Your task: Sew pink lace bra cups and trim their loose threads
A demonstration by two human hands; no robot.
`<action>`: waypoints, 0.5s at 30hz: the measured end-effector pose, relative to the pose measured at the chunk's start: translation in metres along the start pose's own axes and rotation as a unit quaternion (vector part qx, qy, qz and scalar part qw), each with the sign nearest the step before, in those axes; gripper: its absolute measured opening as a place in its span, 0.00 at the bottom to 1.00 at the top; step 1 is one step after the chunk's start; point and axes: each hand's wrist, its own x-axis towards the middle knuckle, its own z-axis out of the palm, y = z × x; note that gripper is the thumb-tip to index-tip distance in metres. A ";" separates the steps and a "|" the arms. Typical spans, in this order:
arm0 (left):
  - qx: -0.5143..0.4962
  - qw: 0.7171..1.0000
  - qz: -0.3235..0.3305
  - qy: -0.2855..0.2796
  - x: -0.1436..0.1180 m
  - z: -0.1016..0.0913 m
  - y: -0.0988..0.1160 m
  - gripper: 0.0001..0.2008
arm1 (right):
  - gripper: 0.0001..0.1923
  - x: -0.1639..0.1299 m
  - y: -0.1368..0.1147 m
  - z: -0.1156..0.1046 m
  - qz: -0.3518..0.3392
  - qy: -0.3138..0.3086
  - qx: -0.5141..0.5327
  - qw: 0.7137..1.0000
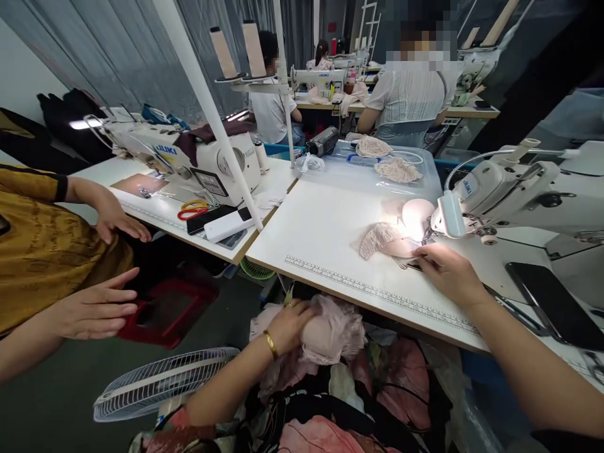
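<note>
My left hand [291, 324], with a gold bangle on the wrist, rests below the table edge and grips a pale pink padded lace piece [333, 333] on top of a heap of pink fabric in my lap. My right hand [446, 270] lies flat on the white sewing table [325, 236], fingertips pressing a pink lace bra piece [389, 239] beside the needle of the white sewing machine [523, 195]. The machine's lamp [449, 214] lights the piece.
A person in a mustard top [42, 251] stands at left with both hands out. A Juki machine [189, 157], scissors [192, 209] and a white phone [229, 224] sit on the left table. A black phone [557, 305] lies at right. A floor fan [160, 384] stands below. Other workers sew behind.
</note>
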 end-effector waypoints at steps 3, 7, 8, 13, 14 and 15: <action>0.030 0.999 0.012 -0.012 0.005 0.021 0.005 0.33 | 0.08 0.000 0.000 0.000 0.006 -0.003 0.006 1.000; -0.017 0.998 0.001 0.056 -0.002 0.007 -0.014 0.29 | 0.09 0.000 0.001 0.000 0.006 -0.001 0.014 1.000; -0.042 0.995 -0.004 0.089 -0.006 -0.002 -0.023 0.28 | 0.09 0.001 0.001 0.000 0.005 -0.001 0.015 1.000; -0.156 0.929 -0.070 0.329 -0.040 -0.063 -0.070 0.25 | 0.09 0.001 -0.002 -0.003 0.025 -0.015 0.016 0.999; -0.168 0.906 -0.085 0.378 -0.050 -0.078 -0.077 0.26 | 0.10 0.000 -0.003 -0.003 0.034 -0.019 0.015 0.999; -0.179 0.883 -0.098 0.422 -0.060 -0.094 -0.082 0.25 | 0.10 0.000 -0.003 -0.003 0.043 -0.023 0.015 0.999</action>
